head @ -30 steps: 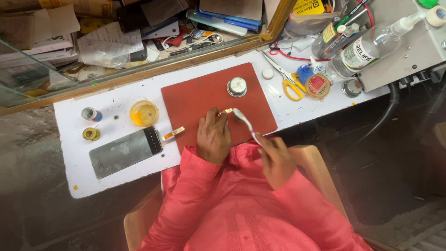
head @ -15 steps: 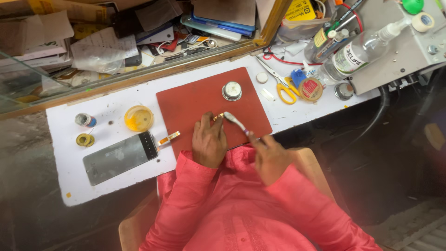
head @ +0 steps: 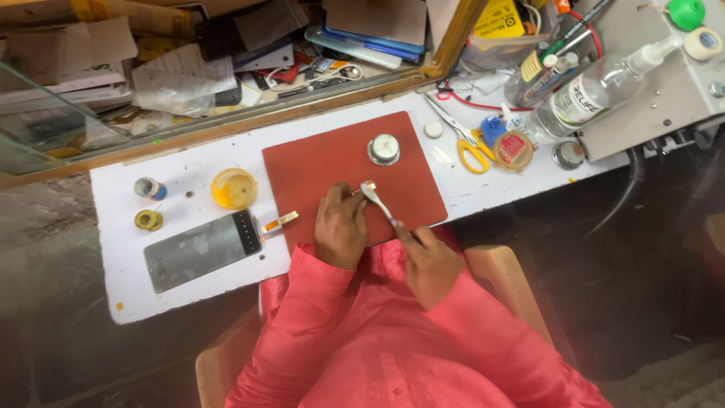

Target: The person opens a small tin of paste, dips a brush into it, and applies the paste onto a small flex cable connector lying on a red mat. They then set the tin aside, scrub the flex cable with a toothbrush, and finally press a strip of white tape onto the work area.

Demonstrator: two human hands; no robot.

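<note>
It was a small repair workshop: a cluttered white worktop carried a phone, scissors and a red mat.

I see a white worktop, scuffed and stained, over a dark grey floor. A wooden frame with a glass pane edges the far side, cluttered shelf behind. A tan wooden chair sits below. Grey metal box at right. Soft, even light.
</note>
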